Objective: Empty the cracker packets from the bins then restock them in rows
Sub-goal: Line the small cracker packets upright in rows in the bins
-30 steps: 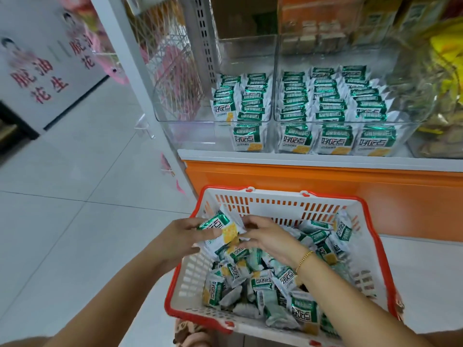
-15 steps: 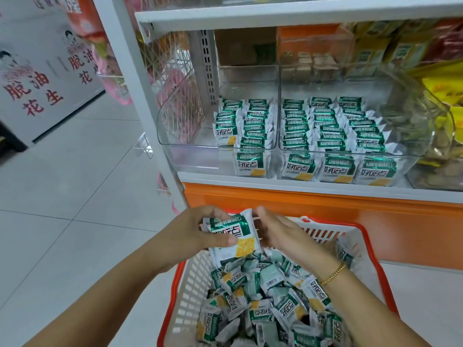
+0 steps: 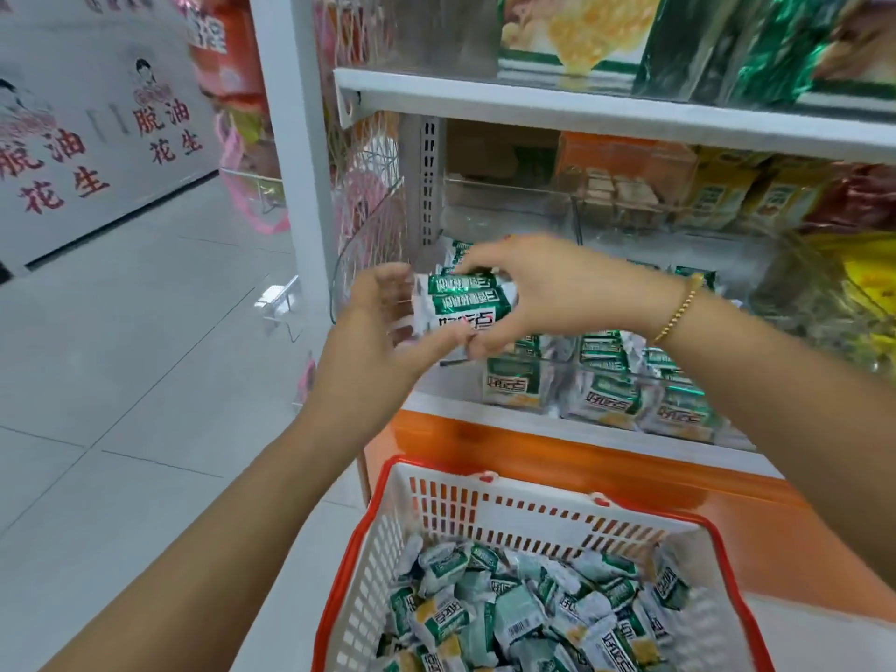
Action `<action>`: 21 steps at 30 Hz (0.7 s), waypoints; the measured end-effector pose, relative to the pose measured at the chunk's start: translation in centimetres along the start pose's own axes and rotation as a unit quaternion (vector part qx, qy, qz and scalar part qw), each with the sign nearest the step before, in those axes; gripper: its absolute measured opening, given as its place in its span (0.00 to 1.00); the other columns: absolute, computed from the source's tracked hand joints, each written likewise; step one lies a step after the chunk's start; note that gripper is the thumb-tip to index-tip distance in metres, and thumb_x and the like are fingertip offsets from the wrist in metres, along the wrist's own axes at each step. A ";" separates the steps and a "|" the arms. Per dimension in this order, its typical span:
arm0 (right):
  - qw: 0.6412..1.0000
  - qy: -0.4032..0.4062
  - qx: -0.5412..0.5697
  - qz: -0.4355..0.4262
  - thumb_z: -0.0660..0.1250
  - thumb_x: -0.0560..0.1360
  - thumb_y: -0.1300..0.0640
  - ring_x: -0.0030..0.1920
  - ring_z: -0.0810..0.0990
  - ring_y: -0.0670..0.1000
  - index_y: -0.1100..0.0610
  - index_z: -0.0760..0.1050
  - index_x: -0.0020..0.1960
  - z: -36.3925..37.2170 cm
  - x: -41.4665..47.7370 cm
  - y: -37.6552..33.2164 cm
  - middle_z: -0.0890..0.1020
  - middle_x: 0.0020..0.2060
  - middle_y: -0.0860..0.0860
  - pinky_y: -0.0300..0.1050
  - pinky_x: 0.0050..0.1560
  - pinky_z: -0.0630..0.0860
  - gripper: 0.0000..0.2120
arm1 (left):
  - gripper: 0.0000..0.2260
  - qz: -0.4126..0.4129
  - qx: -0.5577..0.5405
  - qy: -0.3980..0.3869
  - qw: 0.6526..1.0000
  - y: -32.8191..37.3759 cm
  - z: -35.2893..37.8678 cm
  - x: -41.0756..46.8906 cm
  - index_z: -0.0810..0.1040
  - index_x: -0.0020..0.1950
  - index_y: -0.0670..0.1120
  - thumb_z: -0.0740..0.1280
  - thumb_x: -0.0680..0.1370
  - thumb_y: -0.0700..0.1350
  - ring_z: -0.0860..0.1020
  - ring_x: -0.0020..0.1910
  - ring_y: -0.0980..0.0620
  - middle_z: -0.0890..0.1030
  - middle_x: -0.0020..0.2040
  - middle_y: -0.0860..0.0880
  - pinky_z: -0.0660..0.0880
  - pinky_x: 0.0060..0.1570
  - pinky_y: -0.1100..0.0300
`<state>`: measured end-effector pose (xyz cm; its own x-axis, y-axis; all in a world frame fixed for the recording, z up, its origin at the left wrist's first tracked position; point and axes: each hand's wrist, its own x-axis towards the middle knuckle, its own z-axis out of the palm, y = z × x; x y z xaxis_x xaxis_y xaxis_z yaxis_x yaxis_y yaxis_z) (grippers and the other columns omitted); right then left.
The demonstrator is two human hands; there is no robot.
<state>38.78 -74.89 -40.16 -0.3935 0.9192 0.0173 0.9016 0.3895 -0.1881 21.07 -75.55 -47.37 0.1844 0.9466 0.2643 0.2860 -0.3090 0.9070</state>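
Gripping cracker pkts [image 3: 464, 303] w/ R hand [image 3: 548, 293] fingers clamped; L hand [image 3: 373, 341] fingers apart, maybe touching.

Both arms outstretched, right grip [image 3: 557, 293] clasping packets [image 3: 465, 305], left grip [image 3: 373, 341] splayed

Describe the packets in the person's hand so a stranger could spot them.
Find the clear bins on the white shelf above the red basket. In front of their left end, the right hand grips a small stack of green-and-white packets, the only ones held in the air.
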 end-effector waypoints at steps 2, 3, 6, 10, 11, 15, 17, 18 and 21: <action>0.998 0.037 0.034 0.041 0.77 0.65 0.46 0.49 0.74 0.47 0.52 0.73 0.60 0.1 2.7 1.2 0.77 0.50 0.45 0.40 0.39 0.63 0.28 | 0.27 -0.015 0.076 0.020 0.997 -1.1 -0.5 0.9 0.66 0.70 0.47 0.69 0.74 0.53 0.73 0.64 0.53 0.74 0.66 0.50 0.70 0.62 0.59; 0.996 0.050 0.045 0.064 0.78 0.65 0.47 0.50 0.74 0.48 0.53 0.73 0.61 0.5 4.1 1.7 0.77 0.52 0.47 0.39 0.38 0.62 0.28 | 0.26 -0.018 0.139 0.012 0.990 -1.7 -0.7 1.1 0.65 0.71 0.46 0.67 0.77 0.53 0.72 0.65 0.51 0.73 0.68 0.48 0.68 0.63 0.57; 0.991 0.035 0.069 0.107 0.78 0.66 0.48 0.56 0.75 0.51 0.57 0.71 0.65 3.1 7.6 2.8 0.76 0.61 0.52 0.36 0.46 0.68 0.32 | 0.22 0.001 0.299 -0.051 0.953 -3.2 -0.4 0.9 0.65 0.72 0.45 0.62 0.80 0.51 0.71 0.65 0.46 0.71 0.69 0.45 0.68 0.62 0.55; 0.987 -0.015 0.058 0.151 0.77 0.67 0.50 0.57 0.77 0.55 0.61 0.73 0.64 7.5 9.7 3.4 0.78 0.59 0.56 0.49 0.57 0.76 0.30 | 0.23 0.030 0.349 -0.080 0.933 -3.9 -0.5 0.7 0.64 0.73 0.47 0.64 0.79 0.48 0.69 0.68 0.50 0.66 0.72 0.49 0.68 0.64 0.57; 0.986 -0.021 0.043 0.162 0.76 0.67 0.51 0.55 0.79 0.56 0.62 0.74 0.63 8.3 9.8 3.6 0.80 0.56 0.57 0.51 0.55 0.78 0.28 | 0.23 0.036 0.349 -0.081 0.933 -4.1 -0.7 0.7 0.64 0.73 0.48 0.64 0.78 0.48 0.68 0.68 0.51 0.65 0.72 0.50 0.68 0.64 0.58; 0.979 -0.022 -0.041 0.200 0.73 0.70 0.44 0.59 0.75 0.56 0.60 0.75 0.63 9.7 9.5 4.7 0.78 0.58 0.56 0.51 0.59 0.75 0.28 | 0.24 0.055 0.351 -0.086 0.931 -4.6 -1.0 0.5 0.63 0.73 0.49 0.65 0.78 0.48 0.69 0.67 0.52 0.65 0.72 0.51 0.69 0.62 0.59; 0.973 -0.016 -0.082 0.213 0.72 0.70 0.41 0.64 0.70 0.57 0.58 0.75 0.63 9.5 9.2 4.7 0.76 0.59 0.55 0.53 0.62 0.69 0.28 | 0.25 0.061 0.351 -0.084 0.930 -4.7 -0.9 0.4 0.63 0.73 0.49 0.65 0.78 0.48 0.70 0.66 0.52 0.65 0.72 0.51 0.69 0.62 0.60; 0.971 -0.011 -0.095 0.217 0.73 0.69 0.41 0.64 0.69 0.57 0.57 0.75 0.62 9.3 9.1 4.6 0.76 0.59 0.54 0.54 0.62 0.67 0.28 | 0.26 0.063 0.354 -0.084 0.929 -4.6 -0.9 0.4 0.63 0.74 0.49 0.65 0.78 0.48 0.70 0.67 0.52 0.64 0.73 0.51 0.69 0.62 0.60; 0.971 0.001 -0.101 0.218 0.75 0.68 0.43 0.63 0.69 0.57 0.56 0.71 0.62 9.0 9.2 4.3 0.76 0.59 0.54 0.55 0.63 0.65 0.29 | 0.28 0.054 0.361 -0.088 0.927 -4.5 -0.8 0.1 0.61 0.75 0.48 0.66 0.77 0.47 0.68 0.69 0.50 0.62 0.75 0.50 0.68 0.65 0.58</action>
<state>37.42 -65.30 -49.61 0.0331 0.9993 -0.0193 0.9993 -0.0327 0.0188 19.06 -73.99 -51.15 0.3812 0.8965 0.2258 0.8002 -0.4423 0.4051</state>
